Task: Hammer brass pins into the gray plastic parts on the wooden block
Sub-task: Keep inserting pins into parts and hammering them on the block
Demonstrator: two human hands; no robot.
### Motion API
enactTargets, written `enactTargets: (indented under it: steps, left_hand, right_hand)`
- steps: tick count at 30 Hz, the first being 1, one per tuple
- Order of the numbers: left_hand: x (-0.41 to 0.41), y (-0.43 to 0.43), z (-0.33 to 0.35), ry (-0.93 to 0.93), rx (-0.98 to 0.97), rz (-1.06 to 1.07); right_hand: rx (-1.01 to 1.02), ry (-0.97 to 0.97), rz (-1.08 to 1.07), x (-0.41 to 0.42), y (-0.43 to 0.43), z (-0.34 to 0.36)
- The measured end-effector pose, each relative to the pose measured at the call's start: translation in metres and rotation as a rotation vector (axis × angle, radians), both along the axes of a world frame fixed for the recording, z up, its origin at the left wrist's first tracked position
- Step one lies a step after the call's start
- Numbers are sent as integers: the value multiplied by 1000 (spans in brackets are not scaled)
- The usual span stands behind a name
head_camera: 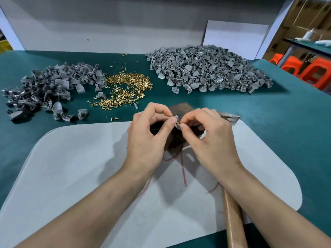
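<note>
My left hand (148, 129) pinches a small gray plastic part (176, 119) above the dark wooden block (180, 108). My right hand (206, 129) pinches a brass pin (178, 125) against that part. The block lies mostly hidden under both hands. A hammer lies beneath my right forearm, with its wooden handle (232, 217) at the lower right and its metal head (231, 117) sticking out beyond my right hand. Loose brass pins (125, 88) are heaped behind the hands.
A heap of gray parts (48, 88) lies at the left and a bigger heap (207, 68) at the back right, all on green cloth (286, 122). A pale mat (80, 167) covers the near table. Red thread (182, 165) trails from the block. Orange stools (311, 72) stand far right.
</note>
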State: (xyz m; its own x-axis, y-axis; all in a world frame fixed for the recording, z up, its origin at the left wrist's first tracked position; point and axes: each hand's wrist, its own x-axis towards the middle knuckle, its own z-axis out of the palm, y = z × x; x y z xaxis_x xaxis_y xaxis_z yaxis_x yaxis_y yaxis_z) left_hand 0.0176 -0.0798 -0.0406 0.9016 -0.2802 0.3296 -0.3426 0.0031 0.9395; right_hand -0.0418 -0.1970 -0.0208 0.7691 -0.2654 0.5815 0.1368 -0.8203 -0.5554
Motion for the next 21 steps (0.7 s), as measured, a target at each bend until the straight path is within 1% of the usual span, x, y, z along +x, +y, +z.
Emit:
enactTargets:
  steps: [6,10,14,16,19,21]
  left_hand:
    - [1,1,-4,-60,9,0]
    - [1,0,-5,-63,25,1]
    - [0,-1,-3,-68,49,24]
    - [-1,-2,-4,-51,28,25]
    - [0,-1,-5,-30,-5,17]
    - [1,0,-5,-38,6,26]
  right_hand:
    - [110,-33,-38,1,-2,2]
    - [124,-10,-27,0,-2,2]
    - [301,-16,-50,0,-8,3]
    - [347,-6,-60,1,-10,3]
    - [326,28,-39,1,-9,2]
    - [288,41,-43,2,-10,2]
